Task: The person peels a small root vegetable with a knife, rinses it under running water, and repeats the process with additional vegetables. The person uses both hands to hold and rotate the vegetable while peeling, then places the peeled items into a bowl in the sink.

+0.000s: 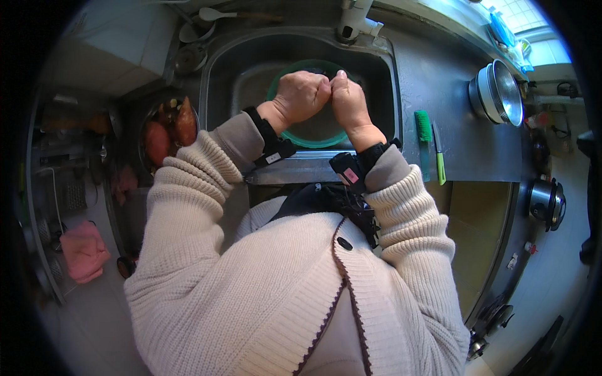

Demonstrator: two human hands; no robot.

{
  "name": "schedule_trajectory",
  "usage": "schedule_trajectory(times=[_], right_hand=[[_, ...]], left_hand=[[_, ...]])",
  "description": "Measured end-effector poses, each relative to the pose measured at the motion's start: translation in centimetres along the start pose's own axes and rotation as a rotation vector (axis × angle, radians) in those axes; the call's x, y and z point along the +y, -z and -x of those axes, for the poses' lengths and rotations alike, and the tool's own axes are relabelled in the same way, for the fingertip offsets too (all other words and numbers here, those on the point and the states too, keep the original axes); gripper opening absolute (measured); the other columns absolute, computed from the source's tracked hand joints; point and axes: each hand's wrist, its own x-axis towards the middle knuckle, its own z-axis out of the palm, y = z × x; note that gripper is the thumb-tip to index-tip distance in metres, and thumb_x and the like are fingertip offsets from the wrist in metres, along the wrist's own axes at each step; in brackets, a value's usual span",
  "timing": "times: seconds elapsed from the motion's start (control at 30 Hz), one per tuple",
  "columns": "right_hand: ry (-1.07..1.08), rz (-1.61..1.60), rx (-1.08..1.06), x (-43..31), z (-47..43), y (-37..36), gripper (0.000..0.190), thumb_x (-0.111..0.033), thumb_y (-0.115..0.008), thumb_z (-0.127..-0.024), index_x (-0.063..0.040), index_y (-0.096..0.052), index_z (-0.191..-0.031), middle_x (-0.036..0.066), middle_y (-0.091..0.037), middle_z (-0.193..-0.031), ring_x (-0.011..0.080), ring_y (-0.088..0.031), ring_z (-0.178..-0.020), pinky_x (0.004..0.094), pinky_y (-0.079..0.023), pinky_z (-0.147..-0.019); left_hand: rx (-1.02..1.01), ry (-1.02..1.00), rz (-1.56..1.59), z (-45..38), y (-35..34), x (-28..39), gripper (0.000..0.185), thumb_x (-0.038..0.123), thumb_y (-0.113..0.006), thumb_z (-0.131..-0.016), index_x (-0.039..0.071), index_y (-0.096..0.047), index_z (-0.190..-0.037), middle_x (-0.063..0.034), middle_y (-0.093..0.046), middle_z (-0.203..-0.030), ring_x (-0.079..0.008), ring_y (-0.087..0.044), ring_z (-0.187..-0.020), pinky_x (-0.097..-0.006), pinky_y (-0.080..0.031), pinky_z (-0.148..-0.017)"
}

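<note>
Both my hands are curled and held close together above a green plastic basin (316,142) in a stainless steel sink (237,91). My left hand (301,94) is on the left, with its knuckles and thumb nearly meeting the thumb side of my right hand (349,101). Something dark shows just beyond the fingers, inside the basin's far side. What the fingers hold, if anything, is hidden behind the backs of the hands. Black straps with small devices circle both wrists.
A white faucet (355,21) stands behind the sink. On the right counter lie a green brush (423,127) and a green-handled knife (439,155), with stacked metal bowls (498,94) farther off. Reddish root vegetables (157,141) fill a bowl at left, near ladles (190,58).
</note>
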Motion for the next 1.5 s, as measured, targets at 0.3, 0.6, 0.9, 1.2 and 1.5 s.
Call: schedule_trajectory(times=[0.3,0.6,0.9,1.2,1.5], right_hand=[[0.647,0.392,-0.082,0.9,0.9,1.6,0.018,-0.024,-0.05,-0.089,-0.006,-0.053,-0.088,0.016,-0.061,-0.071,0.0306,-0.061,-0.065,0.0345,-0.05,-0.058],[-0.626,-0.163,-0.427,0.5,-0.4,1.3,0.027,-0.025,-0.037,-0.089,-0.007,-0.054,-0.079,0.011,-0.054,-0.067,0.0238,-0.057,-0.066,0.0341,-0.045,-0.055],[-0.206,-0.056,-0.105,0.7,0.4,0.0,0.042,-0.038,-0.035,-0.093,-0.006,-0.056,-0.075,0.008,-0.058,-0.062,0.0248,-0.055,-0.053,0.0326,-0.044,-0.05],[0.623,0.353,-0.126,2.3,1.1,1.6,0.016,-0.024,-0.057,-0.086,-0.009,-0.057,-0.088,0.01,-0.062,-0.074,0.0268,-0.063,-0.068,0.0294,-0.053,-0.063],[-0.837,-0.55,-0.484,2.5,-0.2,1.5,0.033,-0.032,-0.034,-0.092,-0.006,-0.053,-0.086,0.004,-0.051,-0.058,0.015,-0.047,-0.05,0.0256,-0.036,-0.043]], left_hand=[[-0.789,1.227,1.334,0.7,-0.6,-0.7,0.044,0.037,-0.024,-0.093,0.017,-0.035,-0.056,0.0046,-0.031,-0.05,-0.0099,-0.025,-0.04,-0.0239,-0.02,-0.038],[-0.246,0.224,0.091,1.8,-1.9,-0.6,0.046,0.026,-0.032,-0.091,0.007,-0.062,-0.062,-0.0161,-0.062,-0.068,-0.029,-0.061,-0.063,-0.0376,-0.049,-0.059],[-0.217,0.239,0.115,0.9,-2.0,-0.7,0.044,0.028,-0.034,-0.091,0.007,-0.061,-0.063,-0.0131,-0.062,-0.066,-0.0276,-0.06,-0.062,-0.0351,-0.048,-0.058],[-0.815,1.251,1.426,1.8,-1.8,-1.6,0.041,0.042,-0.03,-0.095,0.017,-0.05,-0.07,0.0042,-0.037,-0.054,-0.0083,-0.034,-0.044,-0.0231,-0.027,-0.043],[-0.168,0.379,0.184,2.5,-3.4,-1.6,0.048,0.034,-0.035,-0.09,0.0,-0.063,-0.071,-0.0201,-0.062,-0.071,-0.0396,-0.059,-0.067,-0.0476,-0.046,-0.065]])
